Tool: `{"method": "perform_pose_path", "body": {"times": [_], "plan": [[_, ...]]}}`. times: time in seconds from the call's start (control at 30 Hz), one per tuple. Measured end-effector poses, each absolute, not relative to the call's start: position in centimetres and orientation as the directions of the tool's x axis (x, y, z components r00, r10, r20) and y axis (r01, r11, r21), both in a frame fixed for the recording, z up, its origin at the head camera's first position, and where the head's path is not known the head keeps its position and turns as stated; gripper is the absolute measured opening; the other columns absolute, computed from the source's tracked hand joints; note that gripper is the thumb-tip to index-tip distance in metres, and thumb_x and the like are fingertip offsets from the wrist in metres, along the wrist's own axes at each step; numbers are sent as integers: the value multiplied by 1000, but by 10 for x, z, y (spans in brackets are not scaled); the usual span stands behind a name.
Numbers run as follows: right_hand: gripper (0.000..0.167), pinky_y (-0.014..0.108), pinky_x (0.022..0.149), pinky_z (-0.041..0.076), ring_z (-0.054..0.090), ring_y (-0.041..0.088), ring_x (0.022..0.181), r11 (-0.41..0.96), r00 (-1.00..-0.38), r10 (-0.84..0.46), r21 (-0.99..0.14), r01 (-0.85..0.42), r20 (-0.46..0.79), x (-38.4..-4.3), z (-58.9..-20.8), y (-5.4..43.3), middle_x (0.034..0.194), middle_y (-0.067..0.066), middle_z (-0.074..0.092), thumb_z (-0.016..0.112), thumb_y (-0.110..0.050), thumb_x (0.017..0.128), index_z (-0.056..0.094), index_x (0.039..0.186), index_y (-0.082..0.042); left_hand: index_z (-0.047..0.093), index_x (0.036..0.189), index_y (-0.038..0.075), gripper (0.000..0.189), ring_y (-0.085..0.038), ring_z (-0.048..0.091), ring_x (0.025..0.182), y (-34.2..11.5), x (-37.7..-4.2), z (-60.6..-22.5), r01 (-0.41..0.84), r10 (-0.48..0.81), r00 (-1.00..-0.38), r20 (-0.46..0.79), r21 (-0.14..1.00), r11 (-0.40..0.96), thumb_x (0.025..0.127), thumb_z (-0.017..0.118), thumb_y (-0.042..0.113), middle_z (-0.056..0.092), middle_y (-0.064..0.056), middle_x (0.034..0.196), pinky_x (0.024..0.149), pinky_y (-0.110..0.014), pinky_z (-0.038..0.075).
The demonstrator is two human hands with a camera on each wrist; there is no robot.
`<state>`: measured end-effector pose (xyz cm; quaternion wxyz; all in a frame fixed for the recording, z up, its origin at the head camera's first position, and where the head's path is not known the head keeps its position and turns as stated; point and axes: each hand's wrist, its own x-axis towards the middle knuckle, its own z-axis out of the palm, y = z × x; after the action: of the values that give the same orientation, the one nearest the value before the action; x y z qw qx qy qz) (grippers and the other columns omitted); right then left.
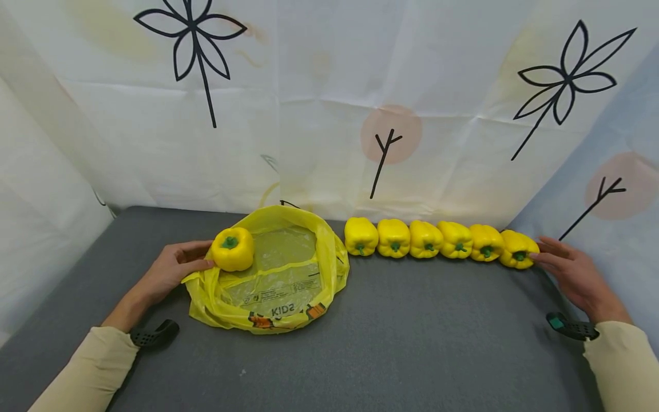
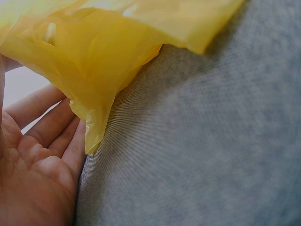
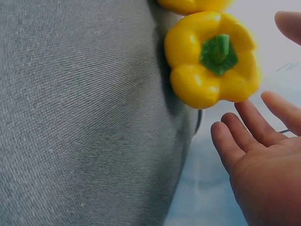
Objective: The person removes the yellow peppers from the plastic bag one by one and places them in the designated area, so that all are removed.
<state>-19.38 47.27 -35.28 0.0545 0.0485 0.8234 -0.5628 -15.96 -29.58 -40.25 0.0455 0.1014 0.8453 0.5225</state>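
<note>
A yellow plastic bag [image 1: 333,297] lies on the dark table with its mouth spread wide. One yellow bell pepper [image 1: 234,252], green stem up, sits at the bag's left rim. My left hand [image 1: 172,269] is at that side, thumb and fingers reaching to the pepper and the bag's edge. In the left wrist view its loosely extended fingers [image 2: 51,113] meet the crumpled plastic. Several more yellow peppers stand in a row to the bag's right. At the row's right end, my right hand [image 1: 576,277] has its fingertips right by the last pepper [image 3: 211,61], fingers spread and relaxed.
The grey cloth-textured table [image 1: 412,337] extends in front of the bag and the row. A white patterned curtain [image 1: 319,154] hangs behind the table's back edge, close behind the peppers. Another light curtain [image 1: 618,246] hangs along the right side.
</note>
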Motion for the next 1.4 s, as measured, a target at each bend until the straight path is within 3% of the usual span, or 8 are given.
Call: {"method": "perform_pose_path", "body": {"times": [0.07,0.17,0.27,0.47,0.57,0.67,0.97,1.4], "plan": [[75,20,118,21,30,1,137,404,-995,25,-909,102,-100,-190,-352,472,149,-11,37,54,-26,107,7,164,-10,44,151,-3,58,9,53,112,-296,-159,-402,122,217,-976,28,892,436,102,64,22,50,-24,146,89,-14,47],[72,16,115,24,36,-4,128,452,-998,42,-890,64,-50,-186,-349,469,128,-23,41,55,-26,107,13,164,-13,44,151,-4,58,9,52,112,-296,-159,-403,124,218,-975,29,892,435,102,64,22,50,-25,146,89,-14,47],[74,24,119,21,32,3,135,540,-996,85,-837,81,-42,-181,-343,463,130,-23,40,55,-33,106,13,164,-14,43,151,-4,59,9,53,112,-296,-159,-404,129,221,-975,34,893,432,102,64,21,50,-26,146,88,-14,48],[74,56,122,10,21,22,149,569,-987,158,-817,98,-8,-170,-332,439,155,-12,35,57,-38,105,19,164,-16,45,150,-4,59,8,54,112,-295,-159,-403,125,216,-976,33,896,427,102,65,23,51,-25,145,88,-15,48],[71,37,121,22,37,11,138,585,-982,185,-807,75,42,-165,-328,426,145,-15,44,60,-37,103,26,162,-15,45,150,-3,58,8,54,112,-296,-159,-403,124,217,-976,32,896,426,102,65,24,51,-25,145,89,-15,49],[67,10,100,35,43,-6,116,604,-979,180,-796,30,99,-162,-327,415,127,-25,47,63,-34,102,34,160,-16,44,151,-3,58,9,54,112,-296,-159,-403,126,224,-974,31,897,424,102,64,23,50,-25,146,89,-14,48],[59,8,79,37,43,-8,112,601,-989,48,-795,-85,142,-156,-324,379,127,-25,49,64,-29,102,42,156,-19,45,150,-3,57,9,53,112,-296,-158,-401,134,228,-973,38,895,424,103,64,22,50,-25,146,89,-14,47],[55,10,85,45,48,1,120,514,-980,-110,-835,-198,165,-157,-322,324,137,-12,51,65,-19,102,45,152,-8,46,149,-4,56,9,54,112,-295,-157,-401,141,228,-973,46,897,419,102,64,21,51,-25,145,90,-14,47]]}}
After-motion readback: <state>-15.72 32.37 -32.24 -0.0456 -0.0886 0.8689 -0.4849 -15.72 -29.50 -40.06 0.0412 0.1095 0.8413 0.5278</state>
